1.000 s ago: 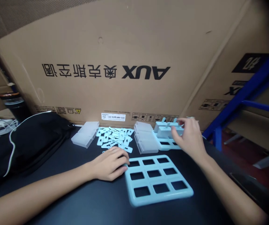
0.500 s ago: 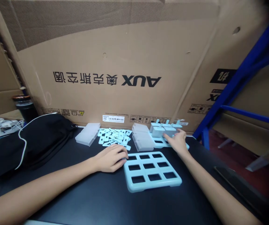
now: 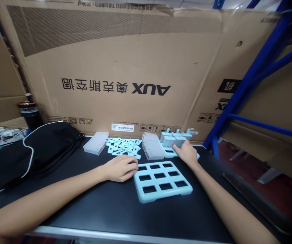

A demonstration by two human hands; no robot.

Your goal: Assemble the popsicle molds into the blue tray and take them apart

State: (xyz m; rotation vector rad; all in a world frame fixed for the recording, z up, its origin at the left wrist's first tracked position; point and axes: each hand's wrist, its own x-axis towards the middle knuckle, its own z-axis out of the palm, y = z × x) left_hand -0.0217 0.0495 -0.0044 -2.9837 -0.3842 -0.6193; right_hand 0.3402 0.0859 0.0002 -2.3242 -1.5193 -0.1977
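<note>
A light blue tray frame [image 3: 170,180] with rows of rectangular openings lies on the black table. My left hand [image 3: 122,168] is at its far left corner, fingers curled against the edge; the fingertips are partly hidden. Farther back on the right is a second light blue tray [image 3: 169,153], bearing several popsicle moulds [image 3: 169,141] with blue lids and upright handles. My right hand [image 3: 187,153] is closed around a front mould there, thumb on its near side; the other fingers are largely hidden.
Clear plastic mould covers [image 3: 153,147] and another clear case [image 3: 96,143] flank a pile of light blue stick pieces [image 3: 124,146]. A black bag [image 3: 46,144] with a white cable lies left, near a dark bottle [image 3: 30,115]. A large cardboard box [image 3: 115,67] stands behind.
The view has shifted, bringing the table's front edge into sight. My left hand stays by the tray corner, and my right hand stays at the moulds with its fingers slightly shifted.
</note>
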